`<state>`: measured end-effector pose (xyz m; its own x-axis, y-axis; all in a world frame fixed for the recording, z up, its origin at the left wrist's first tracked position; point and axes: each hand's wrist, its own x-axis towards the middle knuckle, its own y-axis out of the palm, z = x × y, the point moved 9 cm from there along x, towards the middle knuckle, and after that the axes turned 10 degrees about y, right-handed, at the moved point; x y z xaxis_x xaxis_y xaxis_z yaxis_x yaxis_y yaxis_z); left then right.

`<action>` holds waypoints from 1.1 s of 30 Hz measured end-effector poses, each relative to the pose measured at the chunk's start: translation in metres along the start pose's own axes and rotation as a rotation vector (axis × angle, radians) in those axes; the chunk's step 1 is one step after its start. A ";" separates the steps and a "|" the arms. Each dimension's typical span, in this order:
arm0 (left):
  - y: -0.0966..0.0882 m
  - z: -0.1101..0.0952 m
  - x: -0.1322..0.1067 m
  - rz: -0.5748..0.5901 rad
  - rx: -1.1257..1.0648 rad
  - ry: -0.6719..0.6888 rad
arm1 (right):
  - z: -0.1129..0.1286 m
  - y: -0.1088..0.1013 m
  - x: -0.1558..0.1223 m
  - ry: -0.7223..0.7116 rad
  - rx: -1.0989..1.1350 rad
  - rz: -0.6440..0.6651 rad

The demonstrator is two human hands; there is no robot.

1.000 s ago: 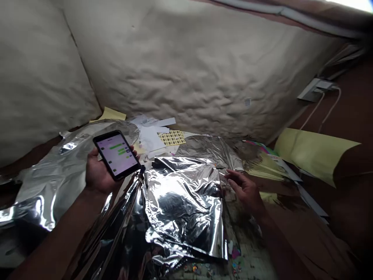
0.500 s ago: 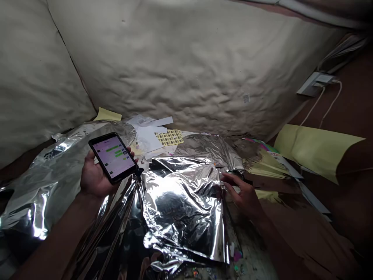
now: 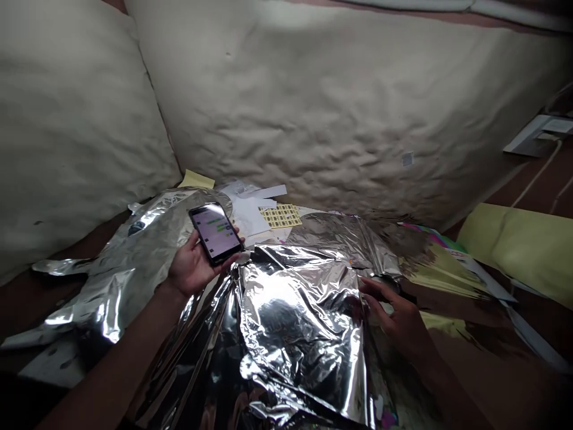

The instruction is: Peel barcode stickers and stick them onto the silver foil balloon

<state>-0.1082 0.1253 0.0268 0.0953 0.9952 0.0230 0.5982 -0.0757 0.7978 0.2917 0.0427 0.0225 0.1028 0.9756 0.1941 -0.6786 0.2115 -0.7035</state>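
Note:
My left hand [image 3: 192,266] cradles a dark-framed smartphone [image 3: 215,234], its lit screen showing a chat with green message bubbles. The phone is tilted and held above crumpled film. In front of me lies a shiny silver film sheet [image 3: 304,334], wrinkled and roughly square, with bright glare on it. At its right edge, my right hand [image 3: 394,313] has thumb and fingers brought together on the film's border. A dark round thing [image 3: 388,282], partly hidden, sits just behind that hand.
More silver film [image 3: 147,239] spreads to the left. White paper pieces [image 3: 250,215] and a yellow sticker sheet [image 3: 281,215] lie at the back. Yellow sheets [image 3: 514,245] are on the right, below a power socket [image 3: 537,134] with cables. A wrinkled pale covering [image 3: 286,107] lines the wall.
The view has turned slightly left, so most things sit further right. My left hand has brought the phone a little closer to the silver film sheet. The right hand stays at the film's edge.

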 end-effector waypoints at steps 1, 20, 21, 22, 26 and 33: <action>0.002 0.003 0.000 0.008 0.006 -0.019 | -0.001 0.000 0.000 0.002 -0.010 -0.005; 0.018 0.024 -0.010 0.258 0.024 -0.132 | -0.008 0.002 0.001 -0.024 -0.081 -0.018; 0.018 0.024 -0.009 0.258 0.022 -0.134 | -0.008 0.002 0.001 -0.023 -0.086 -0.021; 0.017 0.024 -0.009 0.256 0.021 -0.132 | -0.008 0.002 0.001 -0.020 -0.089 -0.021; 0.014 0.023 -0.008 0.247 0.021 -0.121 | -0.006 0.003 0.002 -0.014 -0.087 -0.010; 0.012 0.024 -0.009 0.230 0.040 -0.120 | -0.006 0.006 0.001 -0.027 -0.084 0.012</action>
<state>-0.0830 0.1144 0.0221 0.3246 0.9372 0.1279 0.5804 -0.3041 0.7554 0.2924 0.0452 0.0147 0.0751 0.9763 0.2028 -0.6159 0.2054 -0.7606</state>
